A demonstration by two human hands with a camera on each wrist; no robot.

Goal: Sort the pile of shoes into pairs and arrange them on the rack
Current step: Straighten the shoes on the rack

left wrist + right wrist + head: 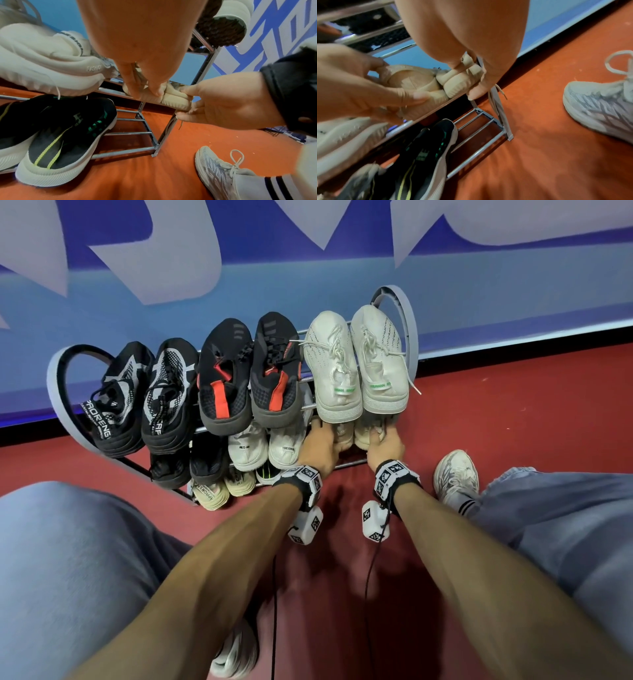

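The rack [130,133] has thin shiny metal bars, and its curved end pieces [409,326] look like smooth matt grey plastic. The beige shoes [419,82] are soft knitted cloth with ribbed rubbery soles, the white shoes [356,361] on top are cloth with tiny holes and cotton-like laces, and the black shoes [250,371] are woven mesh with dull rubbery soles. The floor [223,135] is a red, matt, slightly rough mat, and the wall [308,282] behind is smooth and painted blue and pale grey.
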